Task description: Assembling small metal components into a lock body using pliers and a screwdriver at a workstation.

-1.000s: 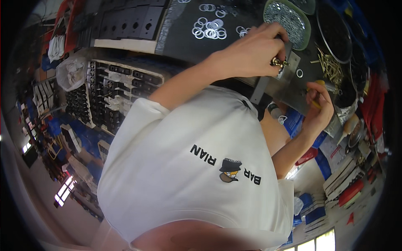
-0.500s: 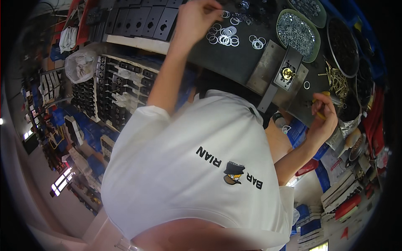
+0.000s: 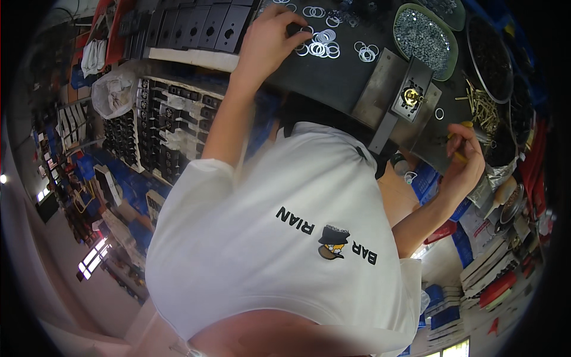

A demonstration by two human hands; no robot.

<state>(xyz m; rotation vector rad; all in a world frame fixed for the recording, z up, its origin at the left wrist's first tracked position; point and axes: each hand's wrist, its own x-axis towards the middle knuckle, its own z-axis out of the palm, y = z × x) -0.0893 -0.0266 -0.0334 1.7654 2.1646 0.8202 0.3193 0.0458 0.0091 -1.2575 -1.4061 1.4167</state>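
My left hand is over the dark bench at the left edge of a loose group of thin silver rings. Its thumb and forefinger stand apart around one ring, and the other fingers curl under. Wrapped around yellow-handled pliers, my right hand rests by the bench's right front edge; the palm hides much of the tool. Between the hands, a black rectangular plate with a brass-coloured round part sits on a metal fixture. A single ring lies right of it.
A green tray of small metal parts stands behind the fixture. Brass pins lie in a pile at the right, near a round dark-filled pan. Black plates line the back left, above a rack of parts.
My left hand has come down and nearer from the far rings, and its thumb and forefinger have parted. My right hand keeps its hold on the pliers, shifting slightly.
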